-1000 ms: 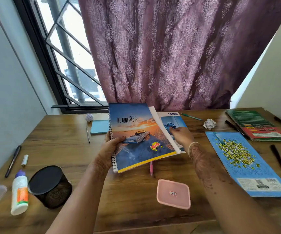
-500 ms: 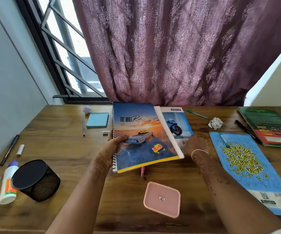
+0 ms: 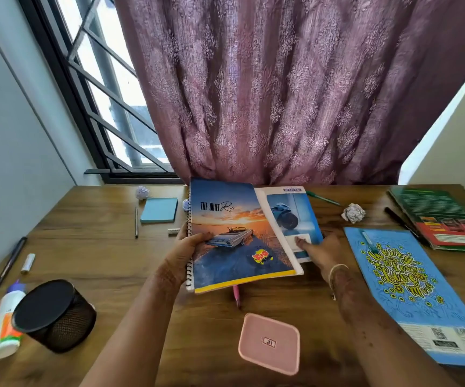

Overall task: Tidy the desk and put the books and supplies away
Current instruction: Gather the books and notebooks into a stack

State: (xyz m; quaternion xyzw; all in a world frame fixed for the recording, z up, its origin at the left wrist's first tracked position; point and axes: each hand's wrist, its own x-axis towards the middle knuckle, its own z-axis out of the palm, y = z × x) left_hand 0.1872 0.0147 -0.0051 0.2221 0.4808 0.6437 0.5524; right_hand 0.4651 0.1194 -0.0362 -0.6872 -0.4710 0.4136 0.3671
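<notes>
My left hand (image 3: 188, 254) grips the spine edge of a spiral notebook (image 3: 234, 236) with a car-at-sunset cover, lifted and tilted above the wooden desk (image 3: 100, 247). Beneath it lies a blue notebook (image 3: 292, 216) with a motorcycle cover. My right hand (image 3: 319, 254) pinches the near corner of that motorcycle notebook, thumb on top. To the right lie a blue lettered book (image 3: 410, 286) and a green and red book (image 3: 443, 219). A pink pen (image 3: 236, 296) pokes out below the spiral notebook.
On the left: black mesh pen holder (image 3: 54, 315) on its side, glue bottle (image 3: 6, 322), black pen (image 3: 9, 262), small marker (image 3: 28, 263), blue sticky pad (image 3: 159, 210), pencil (image 3: 136, 222). Pink square lid (image 3: 269, 343) near the front. Crumpled paper balls (image 3: 353, 213), green pen (image 3: 323, 198), black pens (image 3: 401, 222) right.
My right hand slid down the motorcycle notebook to its near corner and took hold of it. The left hand keeps the spiral notebook raised. The camera tilted and shifted slightly.
</notes>
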